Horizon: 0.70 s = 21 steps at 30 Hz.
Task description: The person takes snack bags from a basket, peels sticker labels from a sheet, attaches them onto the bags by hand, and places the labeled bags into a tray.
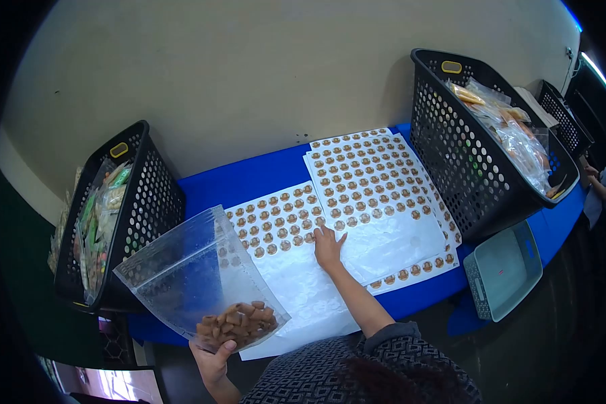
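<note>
My left hand grips the lower end of a clear zip bag, thumb on the front. Brown pillow-shaped pieces lie gathered in the bag near that hand. My right hand rests on a white sheet of round brown stickers, fingertips at the right end of a sticker row, thumb spread apart. Below the rows the sheet is bare, shiny backing. A second sticker sheet lies to the right, overlapping other sheets, its lower part bare backing too.
A black perforated basket with filled packets stands at the left. Another black basket with packets stands at the right. A grey-green tray sits by the blue-covered table's right front edge. Another person's hand shows far right.
</note>
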Each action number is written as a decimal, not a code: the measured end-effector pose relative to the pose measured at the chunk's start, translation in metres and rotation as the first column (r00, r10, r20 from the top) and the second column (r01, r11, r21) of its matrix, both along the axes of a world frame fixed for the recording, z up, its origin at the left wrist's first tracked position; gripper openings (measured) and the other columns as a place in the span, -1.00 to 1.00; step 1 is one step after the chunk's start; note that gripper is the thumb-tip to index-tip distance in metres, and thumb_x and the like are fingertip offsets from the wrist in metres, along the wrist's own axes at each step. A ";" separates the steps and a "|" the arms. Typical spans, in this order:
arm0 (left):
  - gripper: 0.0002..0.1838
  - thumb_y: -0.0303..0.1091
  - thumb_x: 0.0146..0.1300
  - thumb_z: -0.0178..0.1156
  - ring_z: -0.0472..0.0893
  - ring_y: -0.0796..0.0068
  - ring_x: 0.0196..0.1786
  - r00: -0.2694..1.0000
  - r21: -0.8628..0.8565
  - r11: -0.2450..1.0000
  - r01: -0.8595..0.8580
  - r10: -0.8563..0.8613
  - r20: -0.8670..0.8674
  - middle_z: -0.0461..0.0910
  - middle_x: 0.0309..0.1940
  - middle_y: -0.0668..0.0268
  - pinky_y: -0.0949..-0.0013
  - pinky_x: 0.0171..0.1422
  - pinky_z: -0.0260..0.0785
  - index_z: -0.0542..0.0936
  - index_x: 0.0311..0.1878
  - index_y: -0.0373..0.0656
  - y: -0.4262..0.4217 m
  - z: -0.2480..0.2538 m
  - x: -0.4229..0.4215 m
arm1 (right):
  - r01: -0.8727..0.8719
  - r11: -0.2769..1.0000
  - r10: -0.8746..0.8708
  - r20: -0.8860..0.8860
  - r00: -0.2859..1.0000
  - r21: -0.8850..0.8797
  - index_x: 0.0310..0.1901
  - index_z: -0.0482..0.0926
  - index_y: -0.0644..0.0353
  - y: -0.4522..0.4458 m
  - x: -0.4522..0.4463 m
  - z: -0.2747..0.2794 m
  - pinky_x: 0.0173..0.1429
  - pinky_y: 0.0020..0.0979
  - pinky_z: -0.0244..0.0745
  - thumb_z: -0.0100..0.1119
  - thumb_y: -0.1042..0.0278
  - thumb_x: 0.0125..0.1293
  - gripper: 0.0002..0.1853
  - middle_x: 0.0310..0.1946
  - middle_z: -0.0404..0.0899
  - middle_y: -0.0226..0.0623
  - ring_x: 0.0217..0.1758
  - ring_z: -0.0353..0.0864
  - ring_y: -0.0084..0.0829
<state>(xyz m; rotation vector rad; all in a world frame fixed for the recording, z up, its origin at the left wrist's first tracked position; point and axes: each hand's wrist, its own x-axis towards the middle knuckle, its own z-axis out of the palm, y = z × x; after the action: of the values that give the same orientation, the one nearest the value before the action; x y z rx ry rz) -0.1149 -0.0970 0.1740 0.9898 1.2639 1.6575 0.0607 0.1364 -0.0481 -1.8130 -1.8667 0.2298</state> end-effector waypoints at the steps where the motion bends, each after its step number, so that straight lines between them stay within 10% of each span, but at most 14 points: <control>1: -0.42 -0.43 -0.23 0.36 0.48 0.42 -0.17 1.000 0.021 1.000 -0.015 0.014 0.007 0.48 -0.24 0.19 0.39 0.01 0.29 0.35 -0.10 -0.39 0.001 0.001 0.001 | -0.025 0.998 0.019 -0.099 0.995 -0.058 -0.22 0.42 0.05 0.003 0.002 0.002 0.14 0.34 -0.25 -0.06 0.44 0.12 -0.83 -0.09 0.38 -0.35 0.02 0.32 -0.38; 5: -0.43 -0.43 -0.24 0.36 0.48 0.43 -0.16 1.000 0.000 1.000 0.018 -0.018 0.020 0.48 -0.24 0.19 0.39 0.02 0.28 0.35 -0.10 -0.38 0.003 0.001 0.000 | -0.179 0.948 0.063 -0.395 0.916 -0.265 -0.23 0.38 0.11 0.013 0.021 0.025 0.07 0.42 -0.27 -0.02 0.45 0.10 -0.84 -0.20 0.39 -0.34 -0.02 0.35 -0.31; 12: -0.44 -0.44 -0.25 0.36 0.48 0.43 -0.16 1.000 -0.009 1.000 0.026 -0.026 0.008 0.47 -0.25 0.20 0.39 0.02 0.28 0.36 -0.12 -0.37 0.004 -0.003 -0.006 | -0.245 0.958 0.019 -0.821 0.570 -0.148 -0.48 0.46 0.26 0.017 0.036 0.017 -0.12 -0.42 0.33 0.03 0.40 0.09 -0.89 -0.47 0.49 -0.26 -0.31 0.48 -0.44; 16: -0.44 -0.45 -0.26 0.36 0.48 0.42 -0.16 1.000 -0.010 1.000 0.021 -0.020 0.016 0.47 -0.24 0.20 0.38 0.02 0.29 0.37 -0.12 -0.37 0.005 -0.002 -0.006 | -0.223 0.957 -0.051 -0.866 0.498 -0.184 -0.43 0.45 0.28 0.026 0.044 0.006 -0.22 -0.50 0.36 0.05 0.36 0.12 -0.85 -0.41 0.50 -0.29 -0.37 0.45 -0.53; 21: -0.45 -0.46 -0.25 0.36 0.48 0.41 -0.16 0.999 -0.004 0.999 0.036 -0.036 0.029 0.47 -0.24 0.19 0.38 0.03 0.29 0.37 -0.12 -0.38 0.006 -0.001 -0.006 | -0.342 0.901 -0.259 -0.964 0.064 -0.265 -0.38 0.43 0.26 0.026 0.054 0.010 -0.26 -0.51 0.35 0.03 0.37 0.16 -0.87 -0.46 0.46 -0.40 -0.39 0.40 -0.59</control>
<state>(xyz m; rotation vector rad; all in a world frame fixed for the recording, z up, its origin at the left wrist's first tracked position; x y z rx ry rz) -0.1207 -0.0914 0.1732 0.9777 1.2234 1.6351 0.1145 0.1621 -0.0378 -1.0742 -0.7295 1.6331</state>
